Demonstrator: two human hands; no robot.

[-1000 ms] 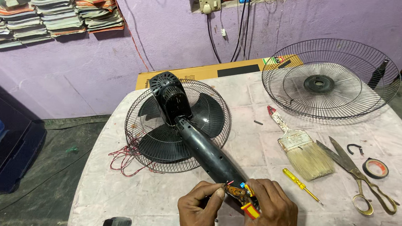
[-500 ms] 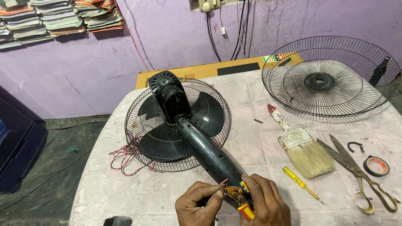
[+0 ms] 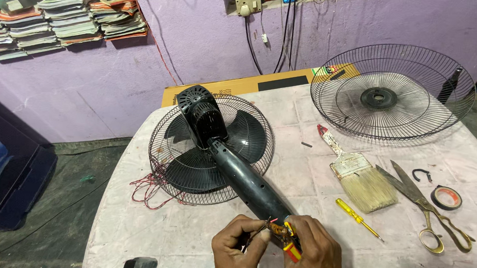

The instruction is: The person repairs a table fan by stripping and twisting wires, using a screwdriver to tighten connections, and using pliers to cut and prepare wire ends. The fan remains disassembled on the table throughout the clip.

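Head view: at 6 o'clock your left hand (image 3: pixel 237 253) pinches thin wires (image 3: pixel 268 226) in a narrow grip, and your right hand (image 3: pixel 314 256) curls tight round a small orange-yellow part (image 3: pixel 288 238) at the fan stem's (image 3: pixel 249 183) near end. The stem runs toward 11 o'clock across the counter (image 3: pixel 196 238) to the motor housing (image 3: pixel 197 114) over the caged fan (image 3: pixel 212 149). A brush (image 3: pixel 359 180) and scissors (image 3: pixel 425 211) lie at 3 o'clock. A loose grille (image 3: pixel 392 92) lies at 1 o'clock.

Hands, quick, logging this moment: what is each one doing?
Left hand: pinching the small wired part.
Right hand: closed on the same part at the fan stem.
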